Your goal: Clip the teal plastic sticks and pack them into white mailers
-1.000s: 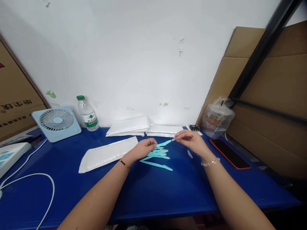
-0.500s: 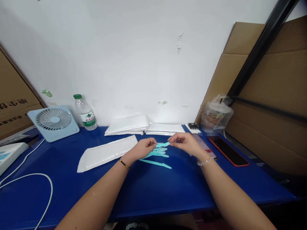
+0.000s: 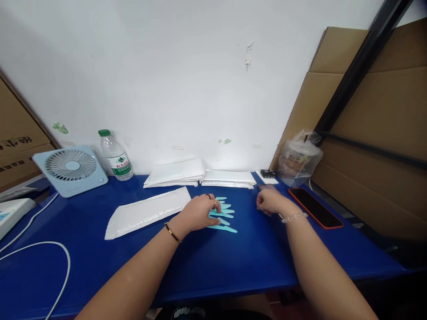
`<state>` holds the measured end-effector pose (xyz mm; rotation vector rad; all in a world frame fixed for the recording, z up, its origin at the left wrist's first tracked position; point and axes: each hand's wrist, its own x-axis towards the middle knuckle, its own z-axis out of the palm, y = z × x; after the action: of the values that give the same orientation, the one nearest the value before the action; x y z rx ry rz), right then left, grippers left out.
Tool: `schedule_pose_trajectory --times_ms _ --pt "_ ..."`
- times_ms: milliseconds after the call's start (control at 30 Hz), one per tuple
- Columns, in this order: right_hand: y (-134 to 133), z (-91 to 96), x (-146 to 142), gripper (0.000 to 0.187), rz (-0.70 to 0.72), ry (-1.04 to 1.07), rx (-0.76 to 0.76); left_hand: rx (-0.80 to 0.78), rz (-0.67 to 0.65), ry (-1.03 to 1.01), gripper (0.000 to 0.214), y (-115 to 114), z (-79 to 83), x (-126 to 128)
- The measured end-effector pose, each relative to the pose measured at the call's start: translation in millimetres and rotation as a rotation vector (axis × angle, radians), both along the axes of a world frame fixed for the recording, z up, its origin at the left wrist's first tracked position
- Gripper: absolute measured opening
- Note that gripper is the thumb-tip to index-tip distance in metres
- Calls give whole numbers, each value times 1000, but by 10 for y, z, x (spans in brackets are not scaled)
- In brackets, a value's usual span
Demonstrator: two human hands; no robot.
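Several slim turquoise sticks, shaped like eyebrow razors, lie fanned out on the blue tabletop, their tips pointing right. Over their left ends reaches my left hand, thumb and fingers apart and touching the sticks; it hides the ends beneath it. My right hand is off to the right with its fingers curled in, and nothing shows in it. Partly under that hand lies a phone. A white padded mailer lies flat to the left of my left hand.
Stacked white mailers lie against the wall. A red-edged phone, a bagged cup and a small black item are on the right. A blue fan, a water bottle and a white cable are left.
My right hand has let go of the turquoise stick and moved right, its fingers curling. My left hand has gone from pinching that stick to spreading lower over the fanned sticks.
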<state>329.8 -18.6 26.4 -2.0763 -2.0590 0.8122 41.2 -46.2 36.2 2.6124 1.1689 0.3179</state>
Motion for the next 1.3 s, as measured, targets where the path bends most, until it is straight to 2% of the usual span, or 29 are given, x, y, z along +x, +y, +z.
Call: schedule_pose_trajectory --times_ms 100,200,300,400,467,533,667,767,967,1133,1233,1300 --pt "-22 -16 -59 14 -9 56 38 -92 -61 123 24 -66 5 38" --pt "-32 -4 -10 21 5 6 105 -93 -61 173 14 -97 -25 72" --pt "-30 17 51 21 37 -121 28 -54 -69 173 10 -109 -35 88" --pt "-36 49 16 15 71 -86 -68 -44 -58 123 6 -105 -11 93" --pt "-53 84 -63 8 95 71 -44 -90 -36 -6 10 -88 15 91" --pt "-80 132 -166 5 126 347 61 -213 3 -211 17 -60 35 84" --pt "-144 219 -372 20 147 919 309 -496 56 -530 25 1 18 64" --pt "-179 226 -487 26 87 1106 348 -518 58 -590 24 35 -33 59" --pt "-203 155 -618 25 98 1143 335 -488 82 -559 24 31 -50 59" --pt "-227 107 -736 28 137 1163 225 -487 83 -557 23 28 -38 68" --pt "-234 74 -769 31 142 1168 150 -420 99 -535 22 43 -31 62" --pt "-225 47 -757 30 161 1089 103 -343 113 -447 24 43 -15 41"
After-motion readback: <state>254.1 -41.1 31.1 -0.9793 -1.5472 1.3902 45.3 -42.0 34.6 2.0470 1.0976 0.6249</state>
